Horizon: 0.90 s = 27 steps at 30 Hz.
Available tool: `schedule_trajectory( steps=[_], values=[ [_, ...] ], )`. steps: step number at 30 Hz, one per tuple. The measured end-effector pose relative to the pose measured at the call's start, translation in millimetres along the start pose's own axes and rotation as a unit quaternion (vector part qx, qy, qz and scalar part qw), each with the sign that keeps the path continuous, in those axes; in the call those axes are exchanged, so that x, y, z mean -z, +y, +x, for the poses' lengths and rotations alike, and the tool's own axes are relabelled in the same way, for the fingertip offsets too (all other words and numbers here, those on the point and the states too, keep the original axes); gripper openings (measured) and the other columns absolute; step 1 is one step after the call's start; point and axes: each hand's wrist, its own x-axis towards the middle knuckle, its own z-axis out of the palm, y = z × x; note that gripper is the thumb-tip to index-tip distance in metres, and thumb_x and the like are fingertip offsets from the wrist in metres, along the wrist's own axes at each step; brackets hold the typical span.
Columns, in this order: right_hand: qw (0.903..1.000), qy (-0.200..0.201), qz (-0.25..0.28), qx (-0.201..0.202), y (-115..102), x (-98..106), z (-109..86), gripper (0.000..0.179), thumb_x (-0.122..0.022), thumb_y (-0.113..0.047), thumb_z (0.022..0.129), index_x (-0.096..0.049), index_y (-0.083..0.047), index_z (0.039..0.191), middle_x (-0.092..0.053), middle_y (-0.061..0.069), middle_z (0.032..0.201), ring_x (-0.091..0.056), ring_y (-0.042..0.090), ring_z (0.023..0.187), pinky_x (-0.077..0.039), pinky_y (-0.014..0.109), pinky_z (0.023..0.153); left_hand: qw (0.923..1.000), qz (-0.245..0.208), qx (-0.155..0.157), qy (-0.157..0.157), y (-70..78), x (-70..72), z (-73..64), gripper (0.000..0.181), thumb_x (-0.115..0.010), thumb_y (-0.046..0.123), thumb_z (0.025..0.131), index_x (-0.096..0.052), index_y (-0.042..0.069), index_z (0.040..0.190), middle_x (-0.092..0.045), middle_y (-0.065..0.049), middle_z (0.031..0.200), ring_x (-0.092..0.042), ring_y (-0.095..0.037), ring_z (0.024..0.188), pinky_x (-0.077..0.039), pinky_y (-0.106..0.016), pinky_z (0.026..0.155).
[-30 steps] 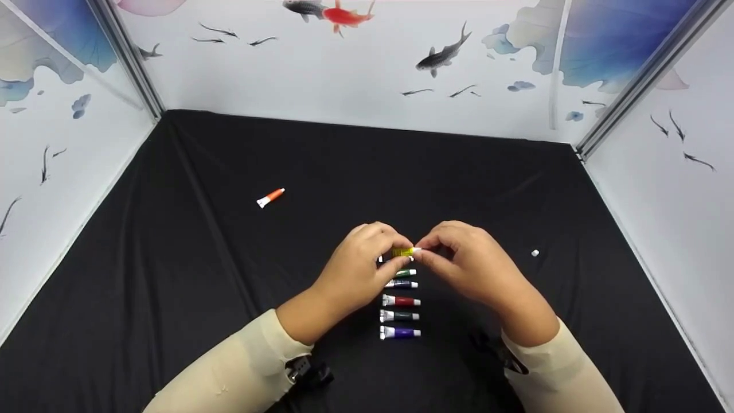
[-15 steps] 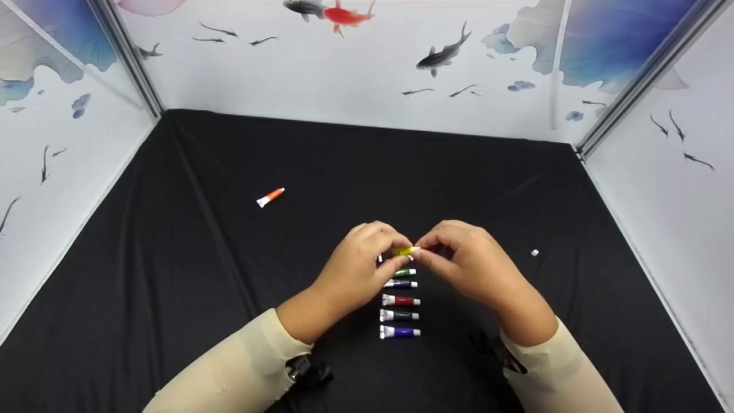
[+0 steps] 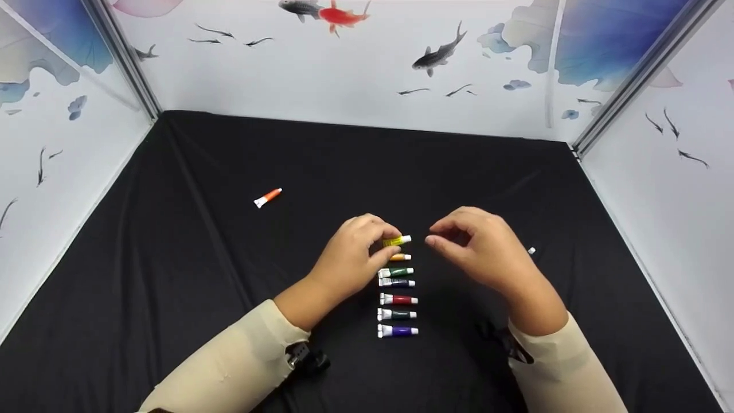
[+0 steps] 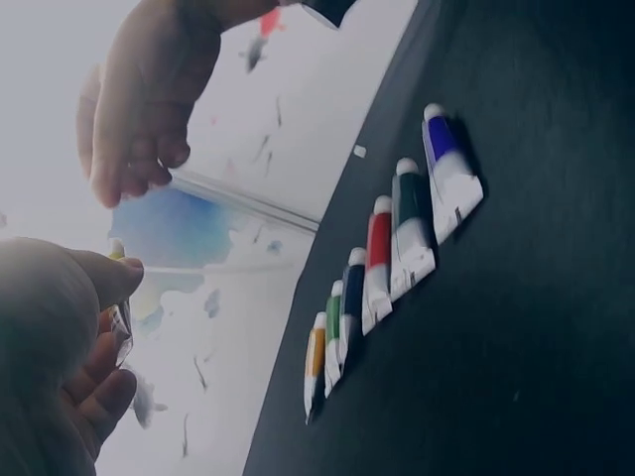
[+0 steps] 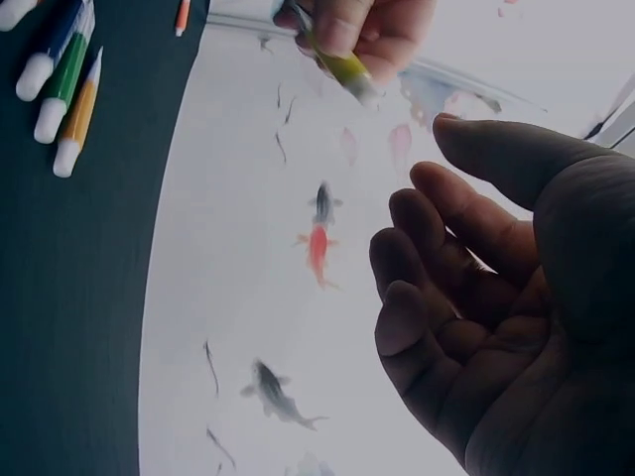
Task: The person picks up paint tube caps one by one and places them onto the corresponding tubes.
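Note:
My left hand pinches a yellow paint tube between thumb and fingers, its white cap pointing right. In the right wrist view the same yellow tube has its capped end facing down. My right hand hovers to the right of it with loosely bent fingers and nothing between them. Below the left hand lie an amber tube, a green tube and a navy tube. Nearer still are a red tube, a dark green tube and a purple tube, all with white caps.
An orange paint tube lies apart at the left on the black cloth. Beside the right forearm is a small white cap-like piece. White panels with printed fish enclose the table on the back and sides.
My right hand has let go of the yellow tube's cap end and moved right and slightly away. The left hand, with the tube, has shifted slightly left and farther back, uncovering the amber tube.

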Motion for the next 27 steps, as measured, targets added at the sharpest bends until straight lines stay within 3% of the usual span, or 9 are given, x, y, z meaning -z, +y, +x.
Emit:
schedule_trajectory(
  steps=[14, 22, 27],
  values=[
    [0.9912, 0.044, -0.059, -0.11, 46.8, 28.1, 3.2, 0.015, -0.081, -0.027, 0.096, -0.083, -0.013, 0.103, -0.077, 0.007, 0.097, -0.069, 0.024, 0.088, -0.052, 0.041, 0.081, 0.9953, 0.002, 0.068, -0.069, -26.0, -15.4, 23.8, 0.019, -0.08, 0.029, 0.098, -0.08, 0.023, 0.116, -0.074, 0.006, 0.111, -0.066, -0.015, 0.102, -0.057, -0.033, 0.092],
    [0.9811, 0.023, -0.078, -0.175, 85.8, 41.9, -0.4, 0.026, -0.077, -0.033, 0.098, -0.08, -0.01, 0.11, -0.077, 0.014, 0.106, -0.07, 0.033, 0.098, -0.051, 0.052, 0.09, 0.9906, 0.017, 0.088, -0.104, -29.2, -23.7, 31.9, 0.017, -0.078, 0.028, 0.099, -0.081, 0.024, 0.115, -0.074, 0.006, 0.112, -0.066, -0.016, 0.108, -0.057, -0.035, 0.098],
    [0.9691, -0.019, -0.083, -0.231, 109.4, 44.6, -4.2, 0.035, -0.075, -0.039, 0.098, -0.077, -0.01, 0.118, -0.078, 0.015, 0.114, -0.07, 0.034, 0.103, -0.051, 0.057, 0.095, 0.9877, 0.025, 0.099, -0.118, -30.0, -28.0, 35.2, 0.016, -0.078, 0.027, 0.099, -0.081, 0.024, 0.115, -0.074, 0.006, 0.112, -0.066, -0.015, 0.107, -0.057, -0.035, 0.098]
  ],
)
